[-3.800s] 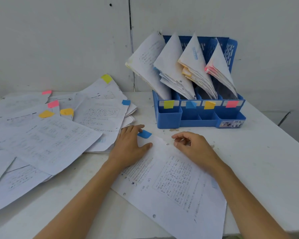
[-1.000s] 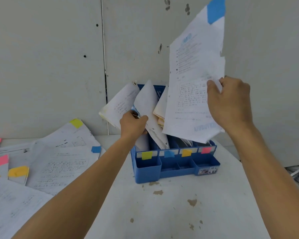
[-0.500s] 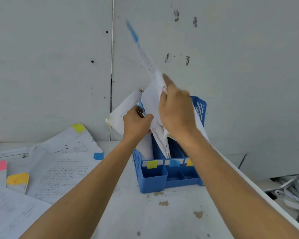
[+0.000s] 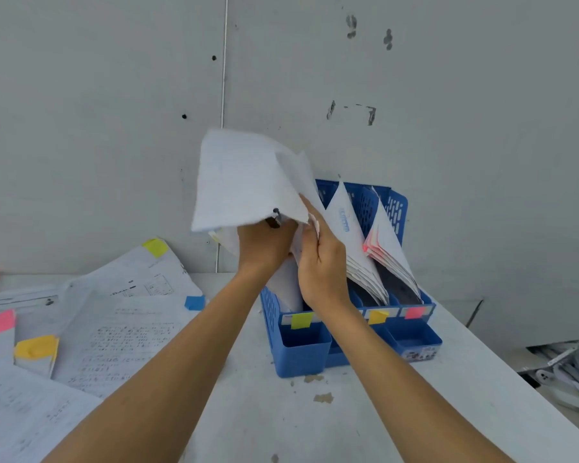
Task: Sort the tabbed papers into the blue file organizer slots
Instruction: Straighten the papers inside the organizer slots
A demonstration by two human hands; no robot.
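While the left hand (image 4: 264,243) grips filed sheets (image 4: 244,182) aside, the right hand (image 4: 321,262), fingers closed on a paper, feeds it into the blue file organizer (image 4: 295,349) by the worktop's back edge. Next, probably: release and fetch another from the left-side pile (image 4: 114,329).

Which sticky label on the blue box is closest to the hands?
The yellow-green sticky label on the blue plastic file organizer, leftmost, just below the left hand. The orange and pink labels sit farther right.

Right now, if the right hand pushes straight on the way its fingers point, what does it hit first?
The right hand points up and away, into the papers bunched at the blue organizer's left slots. It seems to touch those sheets already; the organizer's back wall lies behind, though depth is unclear.
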